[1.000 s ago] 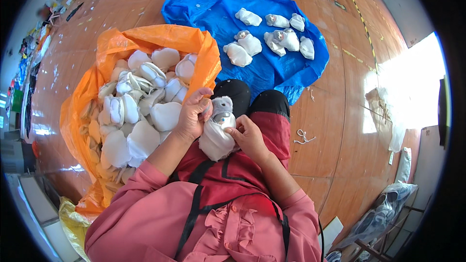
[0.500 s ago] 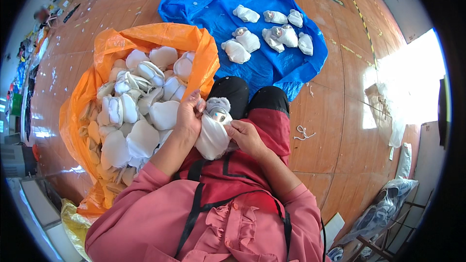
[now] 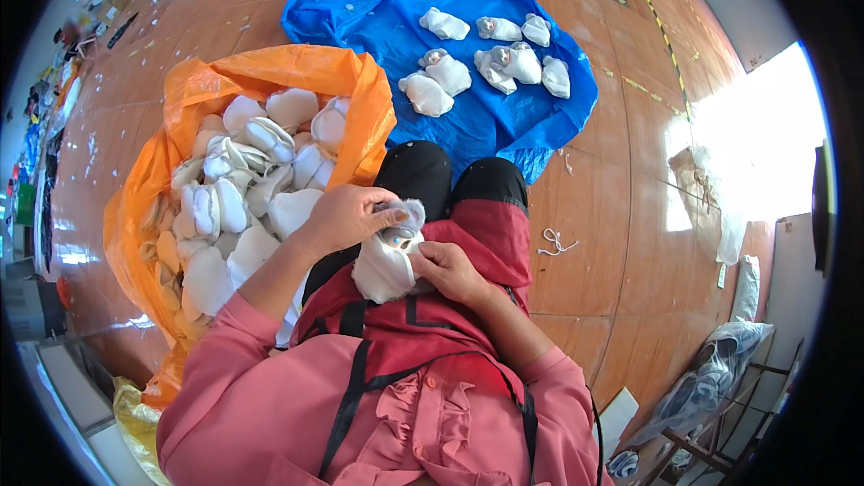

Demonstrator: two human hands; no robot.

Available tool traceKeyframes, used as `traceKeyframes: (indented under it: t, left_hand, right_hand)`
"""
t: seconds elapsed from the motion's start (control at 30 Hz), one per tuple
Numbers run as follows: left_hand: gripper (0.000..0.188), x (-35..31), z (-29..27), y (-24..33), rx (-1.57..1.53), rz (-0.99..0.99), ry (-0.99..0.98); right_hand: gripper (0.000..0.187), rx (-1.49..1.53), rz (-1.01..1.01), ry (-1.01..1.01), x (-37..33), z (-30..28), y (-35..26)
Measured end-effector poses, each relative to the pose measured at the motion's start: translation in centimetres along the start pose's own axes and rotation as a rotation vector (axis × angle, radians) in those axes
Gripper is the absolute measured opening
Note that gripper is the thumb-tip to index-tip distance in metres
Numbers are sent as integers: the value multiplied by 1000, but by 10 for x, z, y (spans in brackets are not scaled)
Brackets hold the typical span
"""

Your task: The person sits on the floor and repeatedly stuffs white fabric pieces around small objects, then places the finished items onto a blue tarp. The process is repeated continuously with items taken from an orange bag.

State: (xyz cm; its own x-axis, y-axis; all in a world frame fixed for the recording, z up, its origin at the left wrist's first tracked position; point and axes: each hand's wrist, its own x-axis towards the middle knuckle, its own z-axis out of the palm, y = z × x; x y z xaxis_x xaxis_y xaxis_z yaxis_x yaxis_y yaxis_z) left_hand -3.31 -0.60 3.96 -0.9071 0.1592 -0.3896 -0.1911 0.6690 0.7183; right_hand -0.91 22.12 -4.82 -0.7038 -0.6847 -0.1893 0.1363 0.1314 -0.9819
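Note:
Over my lap I hold a small white fabric pouch (image 3: 382,272) with a grey plush animal head (image 3: 404,218) poking out of its upper opening; an eye shows on it. My left hand (image 3: 346,218) reaches across from the left, its fingers and thumb closed on the fuzzy grey head. At the pouch's right edge, my right hand (image 3: 448,268) pinches the white cloth near the opening. The far side of the pouch and part of the head are hidden behind my fingers.
Left of my legs stands an open orange bag (image 3: 367,112) full of white and beige padded pieces (image 3: 209,274). Ahead, a blue sheet (image 3: 351,13) carries several similar white bundles (image 3: 426,94), some showing grey plush. A white string (image 3: 558,241) lies on the tiled floor to the right.
My left hand has moved from the pouch's left edge up onto the grey head, which it now grips from above. My right hand keeps its pinch at the right edge.

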Motion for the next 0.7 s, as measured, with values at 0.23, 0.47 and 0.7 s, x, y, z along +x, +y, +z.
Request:
traceKeyframes:
  t: [0.23, 0.47, 0.7]
  left_hand:
    - [28, 12, -16, 19, 506, 363, -63]
    - [8, 13, 22, 21, 780, 700, -50]
    - [8, 0, 29, 3, 590, 731, 25]
  right_hand:
    - [31, -375, -96, 13, 13, 9, -24]
    - [31, -448, 5, 95, 12, 16, -21]
    - [29, -225, 59, 169, 6, 22, -9]
